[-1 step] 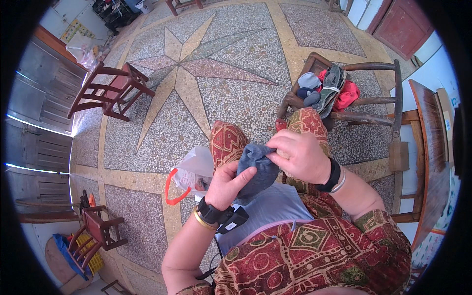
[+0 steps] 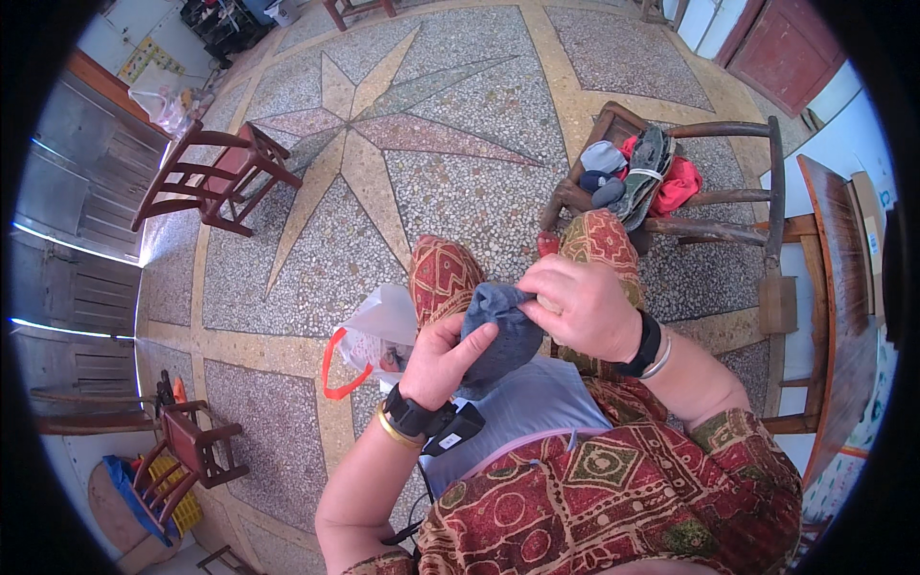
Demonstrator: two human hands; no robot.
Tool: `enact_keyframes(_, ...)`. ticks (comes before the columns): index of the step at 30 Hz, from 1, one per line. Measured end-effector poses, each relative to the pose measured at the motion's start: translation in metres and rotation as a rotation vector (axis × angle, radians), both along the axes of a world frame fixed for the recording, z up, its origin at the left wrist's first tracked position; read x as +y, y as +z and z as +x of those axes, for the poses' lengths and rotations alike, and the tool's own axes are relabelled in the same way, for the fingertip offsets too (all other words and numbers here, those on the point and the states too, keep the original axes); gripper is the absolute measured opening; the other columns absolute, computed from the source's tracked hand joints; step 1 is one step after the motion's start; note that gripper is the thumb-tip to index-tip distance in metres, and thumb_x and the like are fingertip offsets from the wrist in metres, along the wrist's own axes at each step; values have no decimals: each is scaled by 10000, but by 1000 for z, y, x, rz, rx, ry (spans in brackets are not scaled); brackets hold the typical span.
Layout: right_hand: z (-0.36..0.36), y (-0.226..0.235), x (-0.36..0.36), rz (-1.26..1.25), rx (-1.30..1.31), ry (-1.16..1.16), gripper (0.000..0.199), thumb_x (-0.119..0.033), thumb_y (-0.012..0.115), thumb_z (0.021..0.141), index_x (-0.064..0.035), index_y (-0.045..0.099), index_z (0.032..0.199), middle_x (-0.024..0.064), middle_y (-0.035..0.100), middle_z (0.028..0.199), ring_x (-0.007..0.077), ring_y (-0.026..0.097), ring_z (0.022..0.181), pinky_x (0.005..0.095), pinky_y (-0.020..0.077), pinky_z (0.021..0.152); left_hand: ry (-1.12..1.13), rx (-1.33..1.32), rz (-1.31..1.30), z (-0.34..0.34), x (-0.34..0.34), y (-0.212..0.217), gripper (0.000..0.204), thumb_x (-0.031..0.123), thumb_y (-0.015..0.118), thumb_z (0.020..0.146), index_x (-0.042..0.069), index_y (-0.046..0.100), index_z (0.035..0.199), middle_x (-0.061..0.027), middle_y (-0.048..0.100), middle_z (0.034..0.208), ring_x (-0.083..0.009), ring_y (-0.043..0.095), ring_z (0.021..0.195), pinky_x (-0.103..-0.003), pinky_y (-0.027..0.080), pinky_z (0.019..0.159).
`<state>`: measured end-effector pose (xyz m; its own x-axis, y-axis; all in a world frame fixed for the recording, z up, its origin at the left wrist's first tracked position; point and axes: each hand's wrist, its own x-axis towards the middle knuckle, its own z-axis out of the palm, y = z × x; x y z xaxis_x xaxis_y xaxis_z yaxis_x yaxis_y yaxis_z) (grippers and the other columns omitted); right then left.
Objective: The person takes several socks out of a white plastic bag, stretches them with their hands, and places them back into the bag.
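Observation:
I sit with a small dark blue-grey cloth bundle, perhaps a rolled sock, held over my knees. My left hand grips it from below, thumb pressed along its side. My right hand closes over its top right end. A black watch and a gold bangle are on my left wrist; a black band and a silver bangle are on my right. A light blue cloth lies across my lap under the bundle.
A white plastic bag with red handles stands on the floor by my left knee. A wooden chair ahead right holds several folded clothes. Another wooden chair stands far left, a small one lower left, a wooden table right.

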<state>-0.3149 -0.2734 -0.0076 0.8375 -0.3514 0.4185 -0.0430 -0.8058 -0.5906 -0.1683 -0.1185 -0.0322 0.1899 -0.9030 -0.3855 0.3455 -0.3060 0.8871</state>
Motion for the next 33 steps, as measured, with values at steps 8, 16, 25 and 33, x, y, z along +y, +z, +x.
enact_keyframes(8, -1, -6, 18, -141, -31, 143, 236, -117, 671, 714, -87, 621, 943, 55, 531, 863, 201, 583, 643, 305, 478, 538, 167, 127, -40, 7, 5, -4, 326, 260, 484, 929, -7, 558, 1103, -22, 621, 962, -92, 570, 871, -247, 451, 791)
enact_keyframes(16, -3, -10, 16, -153, -17, 143, 252, -118, 655, 731, -94, 623, 981, 57, 529, 877, 204, 579, 637, 309, 484, 545, 122, -72, -100, 0, 3, 6, 250, 94, 530, 892, -6, 532, 1122, -30, 588, 1022, -90, 544, 913, -239, 450, 807)
enact_keyframes(25, -18, -13, -13, 175, 118, 46, 247, -89, 667, 732, -41, 615, 968, 116, 603, 878, 257, 611, 764, 324, 492, 669, 114, -194, -329, -3, 12, 16, 228, 7, 495, 882, -17, 531, 1105, -37, 587, 1004, -102, 550, 919, -249, 455, 811)
enact_keyframes(33, -12, -5, -6, 716, 167, 287, 399, -191, 711, 764, -20, 584, 1102, 85, 636, 969, 166, 601, 917, 283, 452, 814, -29, -428, -282, -3, 11, 13, 271, 32, 574, 845, -11, 533, 1109, -50, 586, 995, -103, 552, 911, -247, 452, 803)
